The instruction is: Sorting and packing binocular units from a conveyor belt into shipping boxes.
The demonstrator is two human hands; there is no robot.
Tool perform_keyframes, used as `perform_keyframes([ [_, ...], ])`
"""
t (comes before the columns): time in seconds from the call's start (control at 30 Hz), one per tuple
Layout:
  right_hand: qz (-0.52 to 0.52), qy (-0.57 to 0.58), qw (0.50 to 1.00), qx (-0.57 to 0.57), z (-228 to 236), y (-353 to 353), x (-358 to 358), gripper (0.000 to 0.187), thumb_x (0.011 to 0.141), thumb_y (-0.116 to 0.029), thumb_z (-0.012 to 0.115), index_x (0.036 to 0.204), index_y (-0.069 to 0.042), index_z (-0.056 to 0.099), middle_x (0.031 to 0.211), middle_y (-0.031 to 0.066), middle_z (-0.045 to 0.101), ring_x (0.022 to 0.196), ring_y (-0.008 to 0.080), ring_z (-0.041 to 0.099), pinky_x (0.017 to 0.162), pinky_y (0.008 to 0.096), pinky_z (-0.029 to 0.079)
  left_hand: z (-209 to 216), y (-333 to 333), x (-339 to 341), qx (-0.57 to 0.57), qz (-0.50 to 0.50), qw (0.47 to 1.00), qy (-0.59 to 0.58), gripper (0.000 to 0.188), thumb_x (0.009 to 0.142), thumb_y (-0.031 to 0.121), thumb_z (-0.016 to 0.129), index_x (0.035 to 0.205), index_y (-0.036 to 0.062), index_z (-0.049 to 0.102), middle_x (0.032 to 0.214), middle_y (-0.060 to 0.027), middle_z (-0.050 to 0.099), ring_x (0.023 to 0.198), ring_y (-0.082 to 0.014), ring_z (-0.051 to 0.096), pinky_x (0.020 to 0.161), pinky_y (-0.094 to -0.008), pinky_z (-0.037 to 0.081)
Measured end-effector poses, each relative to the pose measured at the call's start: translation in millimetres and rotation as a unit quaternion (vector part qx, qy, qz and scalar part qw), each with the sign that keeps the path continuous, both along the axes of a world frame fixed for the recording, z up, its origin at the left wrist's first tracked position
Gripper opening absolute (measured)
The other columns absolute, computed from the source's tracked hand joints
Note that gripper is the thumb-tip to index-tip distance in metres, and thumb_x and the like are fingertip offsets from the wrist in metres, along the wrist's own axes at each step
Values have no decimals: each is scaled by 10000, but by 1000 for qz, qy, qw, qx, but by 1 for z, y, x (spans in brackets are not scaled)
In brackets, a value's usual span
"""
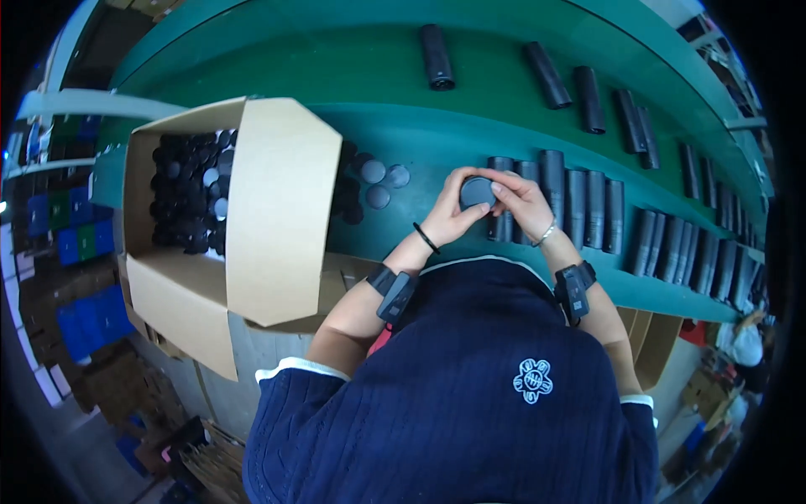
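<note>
Above the near part of the green bench (pixel 369 239), both hands meet around one dark disc (pixel 477 192), its flat face turned up toward the camera. The left hand (pixel 452 208) cups it from the left, index finger curved along the far rim and thumb laid across the near right edge. The right hand (pixel 527 207) comes in from the other side, its thumb on the right rim and its fingers stretched over the far edge, close against the left index finger. Both grips are closed on the disc; whether its hidden underside rests on anything, I cannot tell.

Both elbows are bent and set wide, with the forearms slanting inward, so that the hands join just beyond the dark blue shirt (pixel 453 361). Around the left wrist is a black band (pixel 426 238), around the right a pale bracelet (pixel 546 231); each forearm also carries a strapped device lower down.

Just behind the hands and to their right stands a row of black tubes (pixel 575 206), the leftmost partly covered by the fingers. To the left, near the left hand, loose discs (pixel 378 196) lie on the bench beside an open carton (pixel 281 210) holding many more.
</note>
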State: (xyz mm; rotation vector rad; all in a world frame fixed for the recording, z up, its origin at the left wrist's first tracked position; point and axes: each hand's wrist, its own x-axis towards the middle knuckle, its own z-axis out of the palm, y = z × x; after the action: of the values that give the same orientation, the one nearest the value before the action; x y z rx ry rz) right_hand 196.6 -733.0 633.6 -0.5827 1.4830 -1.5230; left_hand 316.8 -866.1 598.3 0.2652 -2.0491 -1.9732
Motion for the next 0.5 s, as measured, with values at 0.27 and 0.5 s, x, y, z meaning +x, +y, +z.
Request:
perform_keyframes([
  [0.27, -5, 5, 1000, 21, -12, -1, -6, 284, 918, -168, 542, 1187, -103, 602, 755, -13, 579, 613, 56, 558, 558, 201, 483, 3, -11, -8, 5, -56, 998, -17, 574, 757, 171, 709, 1230, 28, 417, 1202, -149, 471, 1154, -258, 453, 989, -365, 355],
  [0.5, -16, 60, 996, -63, -20, -9, 4, 186, 879, -150, 607, 1039, -64, 567, 715, -37, 526, 586, 33, 473, 517, 183, 397, 12, -13, -4, -82, -35, 993, -71, 634, 759, 209, 724, 1256, 37, 369, 1133, -97, 497, 1023, -165, 496, 885, -297, 414],
])
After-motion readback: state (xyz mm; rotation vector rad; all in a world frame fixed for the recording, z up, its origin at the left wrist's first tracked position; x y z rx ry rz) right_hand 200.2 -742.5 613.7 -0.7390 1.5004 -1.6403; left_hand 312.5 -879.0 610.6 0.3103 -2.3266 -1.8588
